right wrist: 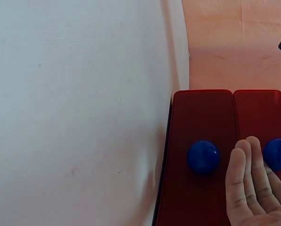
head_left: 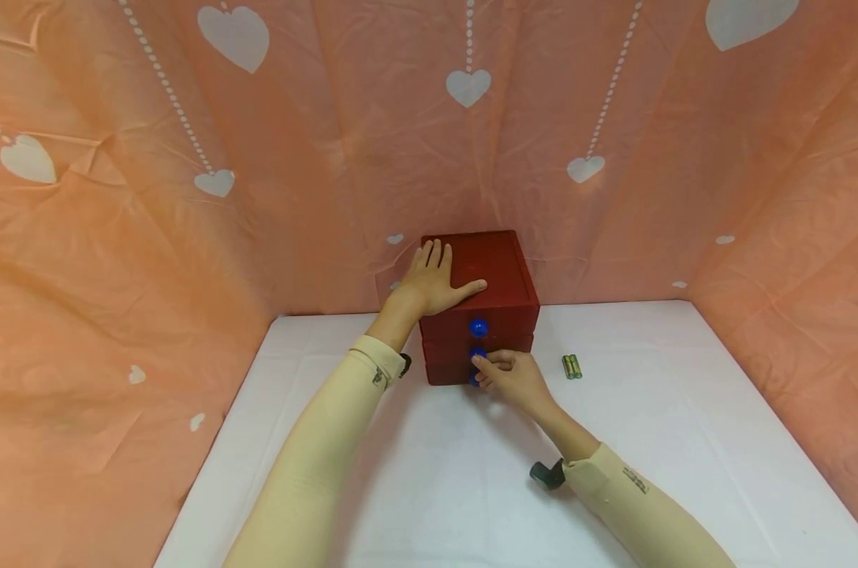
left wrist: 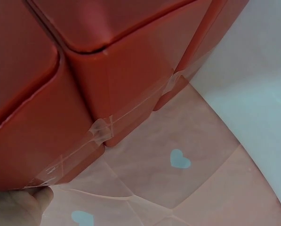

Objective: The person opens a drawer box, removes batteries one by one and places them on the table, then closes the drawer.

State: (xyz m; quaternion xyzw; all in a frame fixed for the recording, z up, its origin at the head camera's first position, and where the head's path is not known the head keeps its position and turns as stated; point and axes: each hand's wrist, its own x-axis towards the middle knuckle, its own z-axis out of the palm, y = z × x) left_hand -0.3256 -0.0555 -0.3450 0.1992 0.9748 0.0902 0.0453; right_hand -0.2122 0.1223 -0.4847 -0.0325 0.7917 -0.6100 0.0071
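Note:
A small dark red drawer cabinet [head_left: 479, 323] stands at the back of the table, its drawers stacked and each fitted with a round blue knob. My left hand [head_left: 432, 284] rests flat on the left part of its top, fingers spread and thumb pointing right. Part of that hand [left wrist: 15, 207] shows at the lower left of the left wrist view, by the cabinet's edge. My right hand [head_left: 517, 383] pinches the middle knob [right wrist: 276, 154] between thumb and fingers. Beside those fingers is the bottom knob [right wrist: 203, 157]. The top knob [head_left: 479, 327] is untouched. All drawers look closed.
Two green batteries [head_left: 572, 366] lie side by side on the white tabletop [head_left: 429, 481], right of the cabinet. A peach curtain [head_left: 330, 158] with white hearts hangs around the back and sides. Clear tape [left wrist: 102, 129] runs along the cabinet's side.

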